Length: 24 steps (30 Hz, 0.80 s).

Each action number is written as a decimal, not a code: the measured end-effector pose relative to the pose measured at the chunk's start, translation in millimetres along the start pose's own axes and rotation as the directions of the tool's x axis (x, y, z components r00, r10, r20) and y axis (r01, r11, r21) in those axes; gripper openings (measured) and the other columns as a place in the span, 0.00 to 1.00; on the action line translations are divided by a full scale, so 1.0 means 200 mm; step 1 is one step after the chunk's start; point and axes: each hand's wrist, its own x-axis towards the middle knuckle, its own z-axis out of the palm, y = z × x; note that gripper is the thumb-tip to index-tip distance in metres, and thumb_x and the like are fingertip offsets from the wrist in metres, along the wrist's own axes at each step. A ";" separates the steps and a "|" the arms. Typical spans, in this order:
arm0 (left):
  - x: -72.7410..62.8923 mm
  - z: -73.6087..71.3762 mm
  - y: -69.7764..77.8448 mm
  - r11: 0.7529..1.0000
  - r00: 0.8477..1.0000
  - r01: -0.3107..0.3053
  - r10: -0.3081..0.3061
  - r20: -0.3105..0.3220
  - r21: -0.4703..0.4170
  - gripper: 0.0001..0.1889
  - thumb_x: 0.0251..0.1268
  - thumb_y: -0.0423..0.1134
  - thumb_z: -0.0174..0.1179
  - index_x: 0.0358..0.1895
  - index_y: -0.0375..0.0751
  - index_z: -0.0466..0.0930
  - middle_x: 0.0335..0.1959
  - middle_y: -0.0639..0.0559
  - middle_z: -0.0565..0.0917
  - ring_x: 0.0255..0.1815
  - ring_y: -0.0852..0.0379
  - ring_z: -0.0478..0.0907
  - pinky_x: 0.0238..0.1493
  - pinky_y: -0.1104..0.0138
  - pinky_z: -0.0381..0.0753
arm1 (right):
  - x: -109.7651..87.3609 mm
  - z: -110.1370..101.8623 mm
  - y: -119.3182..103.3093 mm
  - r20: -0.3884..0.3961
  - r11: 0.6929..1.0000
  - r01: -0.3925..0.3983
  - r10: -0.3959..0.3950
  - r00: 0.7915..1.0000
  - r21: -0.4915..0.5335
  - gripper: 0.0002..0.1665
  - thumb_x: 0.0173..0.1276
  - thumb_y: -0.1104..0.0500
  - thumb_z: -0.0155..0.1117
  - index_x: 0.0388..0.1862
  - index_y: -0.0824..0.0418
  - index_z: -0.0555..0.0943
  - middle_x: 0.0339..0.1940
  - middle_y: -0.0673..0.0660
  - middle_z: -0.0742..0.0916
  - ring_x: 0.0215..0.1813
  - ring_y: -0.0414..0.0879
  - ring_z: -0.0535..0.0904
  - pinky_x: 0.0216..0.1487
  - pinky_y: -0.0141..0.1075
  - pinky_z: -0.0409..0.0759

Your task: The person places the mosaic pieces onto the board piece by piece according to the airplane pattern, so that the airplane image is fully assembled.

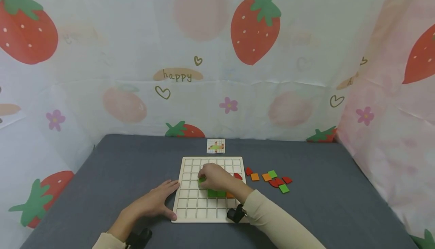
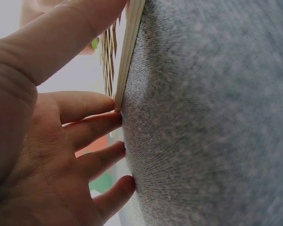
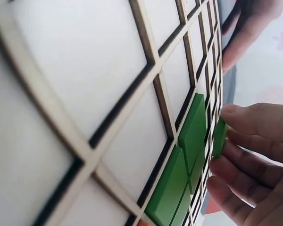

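My right hand (image 1: 215, 177) is over the middle of a pale wooden grid board (image 1: 182, 203). Its thumb and fingers pinch a green square tile (image 3: 220, 137) at a cell left of the other green tiles (image 1: 216, 193). Those green tiles sit in the grid, with an orange tile (image 1: 229, 195) at the right end of their row. Partly behind the right wrist, a red rounded piece (image 1: 238, 175) lies on the board. My left hand (image 1: 154, 202) rests at the board's left edge, fingers extended, thumb by the near left corner.
Right of the board lie several loose pieces: orange squares (image 1: 255, 177), green squares (image 1: 284, 188) and red rounded pieces (image 1: 287, 180). A small picture card (image 1: 215, 146) lies behind the board on the grey tablecloth (image 1: 136, 166). Printed curtains (image 1: 204, 105) stand around the table.
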 end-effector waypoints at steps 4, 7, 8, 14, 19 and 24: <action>0.00 0.00 0.00 1.000 1.000 -0.001 0.001 -0.003 0.001 0.55 0.39 0.50 0.77 0.72 0.30 0.61 0.75 0.35 0.61 0.76 0.30 0.51 0.66 0.31 0.55 | 0.01 0.00 0.00 0.009 1.000 -0.008 0.008 1.000 -0.017 0.12 0.61 0.60 0.68 0.44 0.61 0.88 0.40 0.53 0.87 0.41 0.41 0.79 0.45 0.31 0.79; 0.00 0.00 0.00 1.000 1.000 -0.002 0.002 -0.008 0.002 0.55 0.39 0.50 0.78 0.72 0.30 0.61 0.75 0.35 0.62 0.76 0.30 0.52 0.66 0.32 0.55 | 0.01 0.01 0.00 0.009 0.999 -0.001 0.001 1.000 -0.032 0.10 0.61 0.61 0.68 0.41 0.59 0.88 0.38 0.51 0.88 0.37 0.38 0.77 0.41 0.29 0.77; -0.01 0.00 0.00 1.000 1.000 -0.002 0.002 -0.010 0.001 0.55 0.39 0.50 0.78 0.72 0.30 0.61 0.75 0.35 0.62 0.76 0.30 0.52 0.66 0.32 0.55 | 0.01 0.01 0.00 0.007 0.999 0.002 -0.002 1.000 -0.036 0.09 0.60 0.61 0.69 0.40 0.59 0.88 0.37 0.51 0.88 0.36 0.37 0.77 0.40 0.29 0.77; -0.02 0.00 0.00 1.000 1.000 -0.015 0.015 -0.013 -0.009 0.55 0.39 0.50 0.77 0.72 0.29 0.60 0.74 0.34 0.61 0.76 0.30 0.51 0.67 0.32 0.55 | 0.02 0.02 0.01 0.004 0.998 0.012 -0.012 1.000 -0.054 0.08 0.60 0.60 0.69 0.39 0.59 0.89 0.36 0.50 0.88 0.36 0.37 0.77 0.41 0.29 0.77; -0.02 0.00 0.00 1.000 1.000 -0.016 0.016 -0.014 -0.012 0.55 0.39 0.50 0.77 0.72 0.28 0.60 0.74 0.34 0.61 0.76 0.30 0.51 0.67 0.32 0.55 | 0.02 0.03 0.01 0.002 0.999 0.016 -0.016 1.000 -0.052 0.08 0.61 0.60 0.69 0.38 0.59 0.89 0.37 0.51 0.89 0.39 0.39 0.80 0.43 0.30 0.79; -0.01 0.01 0.00 1.000 1.000 -0.019 0.019 -0.022 -0.012 0.54 0.39 0.50 0.77 0.71 0.28 0.61 0.74 0.34 0.62 0.76 0.30 0.52 0.67 0.32 0.56 | 0.01 0.03 0.01 -0.010 0.998 0.030 -0.030 0.999 -0.064 0.06 0.61 0.61 0.69 0.37 0.59 0.89 0.36 0.51 0.88 0.39 0.39 0.80 0.43 0.30 0.79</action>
